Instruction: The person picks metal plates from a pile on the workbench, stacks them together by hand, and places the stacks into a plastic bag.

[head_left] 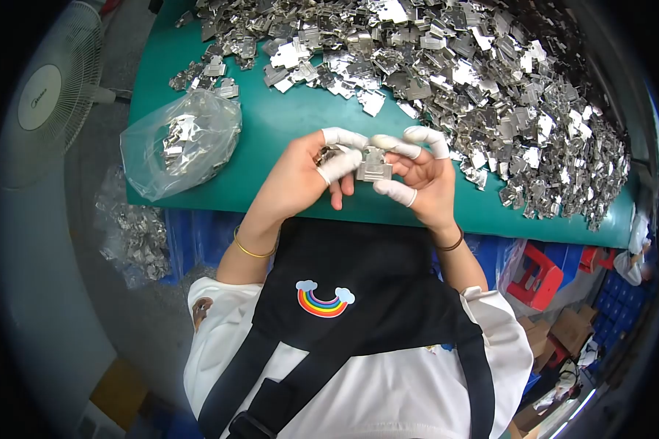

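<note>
A small shiny stamped metal piece (374,167) is held up between my two hands, above the near edge of the green table. My left hand (300,172) pinches its left side with thumb and forefinger, both in white finger cots. More metal pieces (328,154) show within the curl of my left hand; how many is hidden. My right hand (428,179) is closed around the right side of the piece, with white cots on its thumb and two fingers.
A large heap of similar metal pieces (483,95) covers the far and right parts of the green table (271,121). A clear plastic bag (205,150) with pieces lies at left. A fan (47,95) stands beyond it. Red stools (534,278) are below right.
</note>
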{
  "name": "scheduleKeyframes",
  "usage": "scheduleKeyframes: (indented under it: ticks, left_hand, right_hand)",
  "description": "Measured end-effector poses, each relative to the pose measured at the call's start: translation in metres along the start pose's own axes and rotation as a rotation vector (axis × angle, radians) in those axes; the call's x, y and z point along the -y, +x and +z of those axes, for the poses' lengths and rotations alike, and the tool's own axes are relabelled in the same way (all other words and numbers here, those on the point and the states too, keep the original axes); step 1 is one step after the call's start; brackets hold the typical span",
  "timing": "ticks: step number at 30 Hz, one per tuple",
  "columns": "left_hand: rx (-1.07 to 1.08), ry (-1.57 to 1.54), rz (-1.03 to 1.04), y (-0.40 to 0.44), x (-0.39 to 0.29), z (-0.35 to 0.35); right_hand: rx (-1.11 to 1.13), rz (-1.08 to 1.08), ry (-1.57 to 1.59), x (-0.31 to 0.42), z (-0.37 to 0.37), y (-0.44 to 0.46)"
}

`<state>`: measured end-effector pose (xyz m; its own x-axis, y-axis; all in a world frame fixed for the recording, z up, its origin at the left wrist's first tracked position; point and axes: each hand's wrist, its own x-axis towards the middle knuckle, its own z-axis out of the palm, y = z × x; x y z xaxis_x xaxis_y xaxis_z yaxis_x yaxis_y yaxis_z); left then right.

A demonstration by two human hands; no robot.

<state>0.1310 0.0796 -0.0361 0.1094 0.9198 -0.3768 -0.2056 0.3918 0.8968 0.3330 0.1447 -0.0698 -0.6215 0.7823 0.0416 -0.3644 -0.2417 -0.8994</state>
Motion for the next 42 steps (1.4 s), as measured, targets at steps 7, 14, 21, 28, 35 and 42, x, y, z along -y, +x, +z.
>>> scheduleKeyframes:
  ticks: [7, 14, 21, 28, 35, 42]
  left_hand:
    - [-0.146, -0.002, 0.254, 0.016, 0.053, 0.01]
    - [-0.162, -0.534, 0.111, 0.013, 0.055, -0.018]
    - [-0.143, -0.678, 0.129, 0.012, 0.052, -0.017]
    - [0.002, -0.727, 0.228, 0.013, 0.045, -0.003]
    - [0.005, -0.674, 0.226, 0.013, 0.037, 0.005]
    - [-0.036, -0.597, 0.25, 0.014, 0.037, 0.009]
  right_hand:
    - [0.158, -0.091, -0.749, 0.006, 0.021, 0.011]
    - [-0.021, -0.446, -1.56, -0.02, -0.01, 0.065]
    - [-0.222, 0.017, -0.542, -0.016, -0.008, 0.045]
    - [-0.256, 0.322, 0.415, -0.016, -0.018, 0.009]
    - [-0.31, 0.313, 0.461, -0.022, -0.023, -0.002]
    - [-0.326, 0.256, 0.455, -0.021, -0.02, -0.004]
